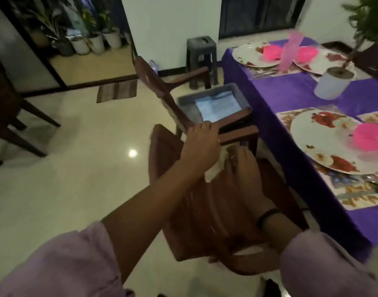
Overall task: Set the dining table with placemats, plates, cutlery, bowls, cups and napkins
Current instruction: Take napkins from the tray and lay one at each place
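Head view, left hand (202,139) at grey bin (213,103) edge, right hand (243,168) beside

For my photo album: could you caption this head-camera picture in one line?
Both hands, left hand and right hand, reach toward a grey tray of blue napkins beside the part-set purple table.

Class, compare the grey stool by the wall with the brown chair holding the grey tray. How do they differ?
The grey stool has no back or arms and stands bare; the brown chair has both and carries a grey tray of blue cloth. The stool is farther from the camera. Both stand on the pale floor.
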